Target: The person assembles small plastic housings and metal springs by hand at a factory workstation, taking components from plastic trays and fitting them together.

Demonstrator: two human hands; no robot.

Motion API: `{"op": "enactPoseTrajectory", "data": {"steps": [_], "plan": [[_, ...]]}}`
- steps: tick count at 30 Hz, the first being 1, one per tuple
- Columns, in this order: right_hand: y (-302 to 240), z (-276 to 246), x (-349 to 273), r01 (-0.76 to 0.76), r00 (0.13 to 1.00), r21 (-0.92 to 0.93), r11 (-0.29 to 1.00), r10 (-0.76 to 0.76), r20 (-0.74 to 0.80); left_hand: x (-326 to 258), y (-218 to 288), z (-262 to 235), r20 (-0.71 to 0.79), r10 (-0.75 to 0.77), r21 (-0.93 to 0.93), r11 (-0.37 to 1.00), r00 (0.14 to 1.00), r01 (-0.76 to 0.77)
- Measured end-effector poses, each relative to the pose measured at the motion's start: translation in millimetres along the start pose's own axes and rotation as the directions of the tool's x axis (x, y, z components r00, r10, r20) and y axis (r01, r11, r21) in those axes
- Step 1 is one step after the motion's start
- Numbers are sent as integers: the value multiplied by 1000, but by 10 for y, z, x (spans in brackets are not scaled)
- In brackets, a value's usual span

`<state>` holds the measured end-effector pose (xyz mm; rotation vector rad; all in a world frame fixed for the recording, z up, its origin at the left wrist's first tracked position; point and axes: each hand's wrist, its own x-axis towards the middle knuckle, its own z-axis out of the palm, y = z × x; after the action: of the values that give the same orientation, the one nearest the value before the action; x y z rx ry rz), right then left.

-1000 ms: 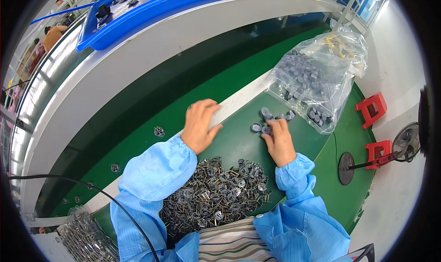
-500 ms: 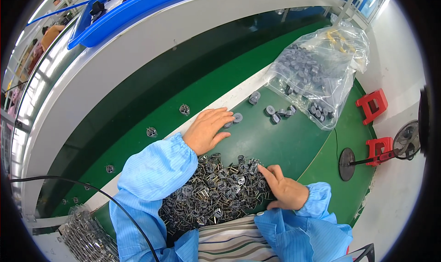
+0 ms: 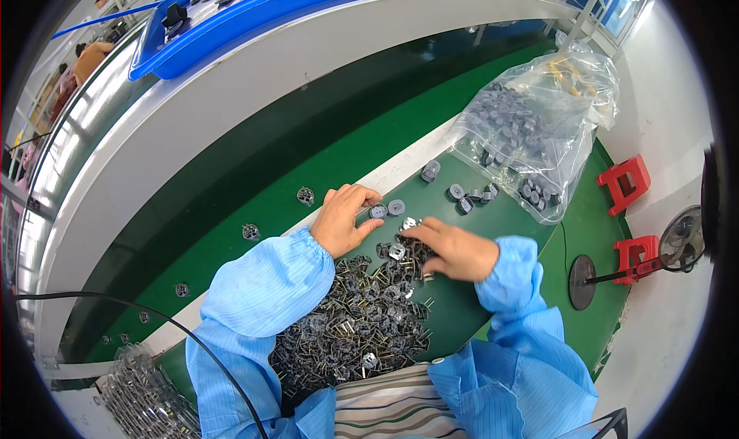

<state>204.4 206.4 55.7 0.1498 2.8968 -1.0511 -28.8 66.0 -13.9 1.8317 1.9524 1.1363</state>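
Note:
My left hand [image 3: 342, 219] has its thumb and fingers curled around a round grey cap [image 3: 377, 211]; a second grey cap [image 3: 396, 207] lies just right of it. In front of me is a heap of small black parts with metal prongs [image 3: 350, 323]. My right hand [image 3: 458, 250], slightly blurred, is at the heap's far right edge with bent fingers around a cluster of pronged parts [image 3: 416, 251]. A silvery part [image 3: 409, 223] shows at its fingertips; exactly which pieces it grips is partly hidden.
Loose grey caps [image 3: 465, 206] lie before a clear plastic bag [image 3: 508, 115] of caps. Several single parts [image 3: 251, 232] sit beyond the white strip [image 3: 416, 169]. A blue tray [image 3: 269, 15] stands on the far ledge; a black cable [image 3: 154, 313] crosses at left. Stacked clear trays [image 3: 146, 393] stand lower left.
My right hand has moved left and away from me, drawing pronged parts out from the heap toward the caps. My left fingers have closed around one cap.

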Motion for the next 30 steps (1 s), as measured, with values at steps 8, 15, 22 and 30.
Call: {"op": "enactPoseTrajectory", "data": {"steps": [8, 15, 22, 30], "plan": [[352, -47, 543, -164, 925, -175, 971, 90, -368, 16, 18, -7, -49, -33, -6, 999, 998, 32], [433, 256, 738, 243, 827, -11, 970, -214, -520, 32, -108, 58, -89, -120, -248, 964, 989, 95], [450, 312, 747, 187, 772, -45, 981, -175, -612, 44, -95, 8, -86, -8, -325, 946, 996, -21], [600, 66, 610, 21, 830, 191, 981, 89, -550, 33, 15, 5, -76, 3, 20, 1000, 997, -2]]}}
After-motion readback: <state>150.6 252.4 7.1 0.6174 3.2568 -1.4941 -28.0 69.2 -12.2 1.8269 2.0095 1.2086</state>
